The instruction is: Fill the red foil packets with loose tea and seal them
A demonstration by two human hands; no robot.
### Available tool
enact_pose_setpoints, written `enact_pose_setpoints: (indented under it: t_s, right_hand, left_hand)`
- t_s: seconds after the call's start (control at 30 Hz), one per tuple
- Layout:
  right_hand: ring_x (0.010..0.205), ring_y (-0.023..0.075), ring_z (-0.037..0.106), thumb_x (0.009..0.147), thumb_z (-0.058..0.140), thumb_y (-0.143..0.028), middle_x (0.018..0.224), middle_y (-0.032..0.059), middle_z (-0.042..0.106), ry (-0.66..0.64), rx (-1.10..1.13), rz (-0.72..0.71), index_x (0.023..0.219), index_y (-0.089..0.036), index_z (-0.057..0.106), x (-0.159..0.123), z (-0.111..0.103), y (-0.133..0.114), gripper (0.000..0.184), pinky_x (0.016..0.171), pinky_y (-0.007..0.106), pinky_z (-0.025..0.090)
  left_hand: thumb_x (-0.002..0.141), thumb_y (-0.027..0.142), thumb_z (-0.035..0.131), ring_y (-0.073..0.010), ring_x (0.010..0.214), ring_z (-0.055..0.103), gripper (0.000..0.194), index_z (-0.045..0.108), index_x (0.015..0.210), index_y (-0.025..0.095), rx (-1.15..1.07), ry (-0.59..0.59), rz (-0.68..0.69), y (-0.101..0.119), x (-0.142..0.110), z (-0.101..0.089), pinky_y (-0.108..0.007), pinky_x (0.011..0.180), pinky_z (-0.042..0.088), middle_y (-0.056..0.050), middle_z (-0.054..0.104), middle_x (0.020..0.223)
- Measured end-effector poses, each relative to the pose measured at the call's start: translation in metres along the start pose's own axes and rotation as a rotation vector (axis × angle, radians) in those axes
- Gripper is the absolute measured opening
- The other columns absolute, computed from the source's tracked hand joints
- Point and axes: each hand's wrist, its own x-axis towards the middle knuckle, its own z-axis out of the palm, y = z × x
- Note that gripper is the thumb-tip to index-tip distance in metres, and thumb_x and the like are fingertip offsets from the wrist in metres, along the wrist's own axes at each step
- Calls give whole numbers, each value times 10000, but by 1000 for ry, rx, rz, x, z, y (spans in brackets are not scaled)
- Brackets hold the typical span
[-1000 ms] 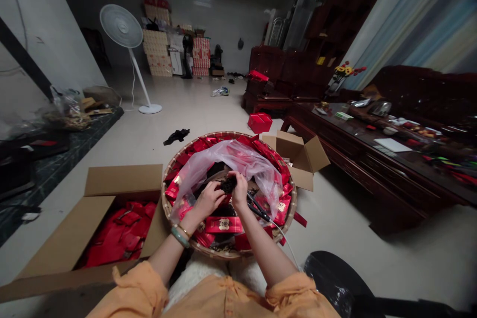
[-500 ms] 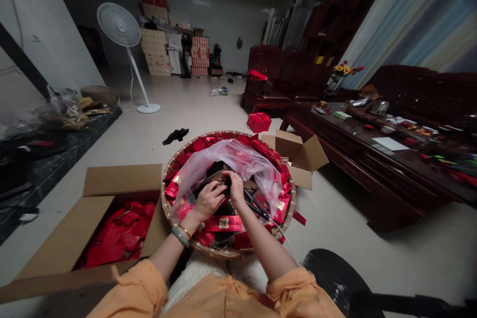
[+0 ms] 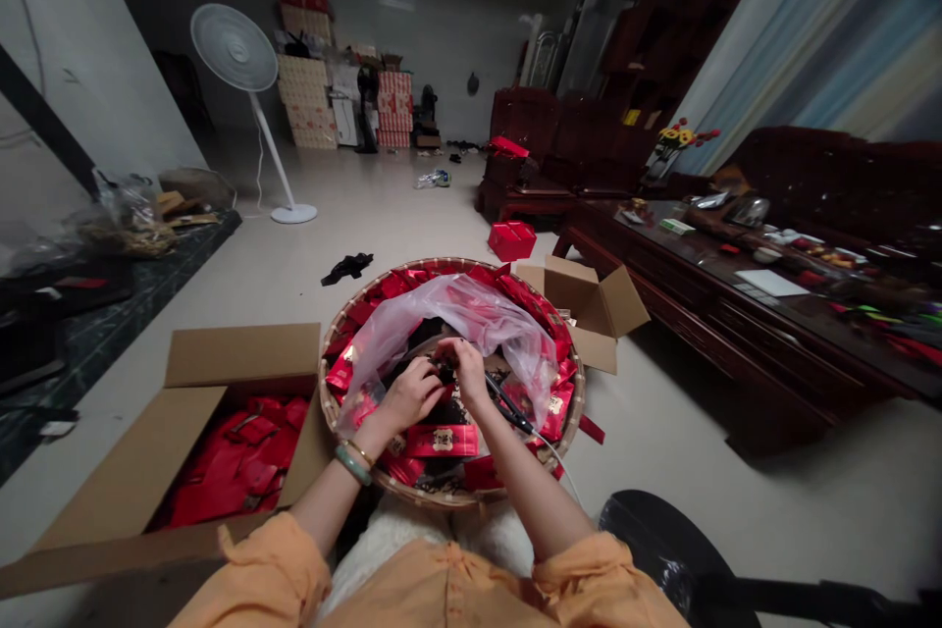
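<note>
My left hand (image 3: 412,394) and my right hand (image 3: 469,375) meet over a round bamboo basket (image 3: 577,412), fingers closed around a small clump of dark tea leaves (image 3: 445,369). Fingers partly hide the clump. Beneath them a clear plastic bag (image 3: 471,302) lies open, its sides rising behind my hands, with dark loose material inside. A red printed packet (image 3: 442,441) lies flat just in front of my wrists. Beside my right wrist rests a black handled tool (image 3: 507,407) with a white cord. More red packets line the basket's edge.
An open carton (image 3: 242,353) full of red packets stands left of the basket. Another open carton (image 3: 622,304) is at the right, near a low dark wooden table (image 3: 662,285). A red box (image 3: 512,241) and a white standing fan (image 3: 274,152) are farther back. A black stool (image 3: 648,535) is close right.
The clump of tea leaves between my hands shows less now than a second ago. My fingers have shifted slightly around it; both hands stay over the bag.
</note>
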Motion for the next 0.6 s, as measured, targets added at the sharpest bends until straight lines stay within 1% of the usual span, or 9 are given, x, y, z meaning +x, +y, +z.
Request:
enact_pose_setpoints:
  t_s: [0.13,0.27,0.33,0.37,0.43,0.5,0.53,0.6]
  right_hand:
    - [687,167,598,826,437,-461,708,37,645,-79,-36,-42,778,-178,646,-7,-4,-4,355,677,288,469]
    - [680,165,597,826,449,-468,702,40,645,-109,-87,-50,772,-174,650,-9,-10,1,360,676,285,470]
    - [679,166,598,823,444,-475,702,43,651,-90,-94,-32,762,-172,652,-5,-14,6,373,675,282,468]
    - [687,168,600,823,433,-480,708,46,657,-55,-91,-19,764,-171,654,-2,-16,9,385,682,285,468]
    - [744,181,607,822,411,-482,758,57,672,22,-101,11,785,-169,660,3,-21,14,402,727,304,466]
    - [850,203,600,799,450,-461,858,73,676,63,-188,11,834,-169,670,6,-26,16,367,813,340,446]
    - [914,213,584,780,490,-435,926,80,667,62,-265,-16,883,-173,672,6,-28,16,335,860,358,425]
    - [1032,223,530,745,567,-361,1064,85,622,21,-441,-120,999,-197,658,3,-32,13,315,934,379,376]
  left_hand:
    - [829,178,527,-219,1032,514,112,636,803,170,-2,64,-33,-4,-4,3,-397,884,479,-98,566,1014]
    - [827,188,544,-205,999,525,102,644,816,172,-30,110,-63,-6,-5,2,-377,858,488,-87,569,987]
    - [828,193,548,-202,988,528,102,646,819,170,-35,120,-71,-7,-6,2,-375,852,490,-85,578,971]
    - [830,197,548,-202,985,530,103,647,824,169,-35,123,-73,-7,-7,2,-377,852,490,-85,583,970]
    - [839,204,541,-197,967,543,110,647,834,172,-30,123,-74,-9,-9,2,-376,844,495,-81,596,965]
    - [848,206,531,-190,934,563,119,645,845,170,-25,110,-76,-11,-11,3,-370,827,503,-77,609,953]
    - [852,203,526,-186,913,573,122,643,856,167,-26,99,-79,-12,-12,3,-364,816,508,-75,616,945]
    - [856,195,518,-179,876,585,125,635,882,161,-30,73,-87,-15,-13,4,-353,797,515,-71,624,929]
